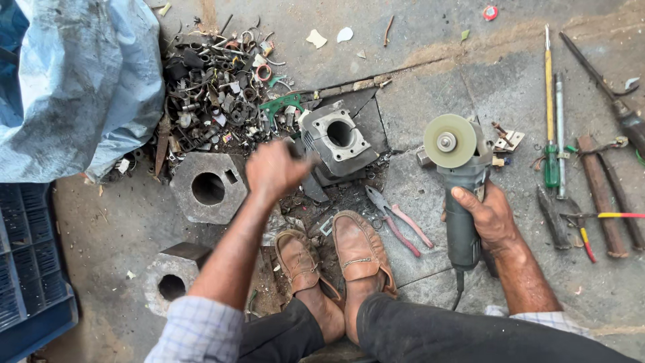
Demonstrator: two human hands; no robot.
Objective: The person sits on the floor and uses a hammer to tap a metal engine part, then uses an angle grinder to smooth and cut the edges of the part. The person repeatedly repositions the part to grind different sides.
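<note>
Right hand [492, 216] clamped around angle grinder [459, 176] body, disc facing up, above floor. Left hand [273, 168] blurred, closed at edge of metal cylinder block [336, 139]; grip unclear. Hands well apart. Pliers [396, 220] lay between shoes [336, 252] and grinder.

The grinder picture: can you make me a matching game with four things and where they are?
Things:
1. grey angle grinder with round disc
2. red-handled pliers
3. grey metal cylinder block with a round bore
4. long green-handled screwdriver

Places:
A. on the floor at the far right, among long tools
B. in the right hand
C. by the left hand
D. on the floor beside the brown shoes

Pairs: 1-B, 2-D, 3-C, 4-A
</note>
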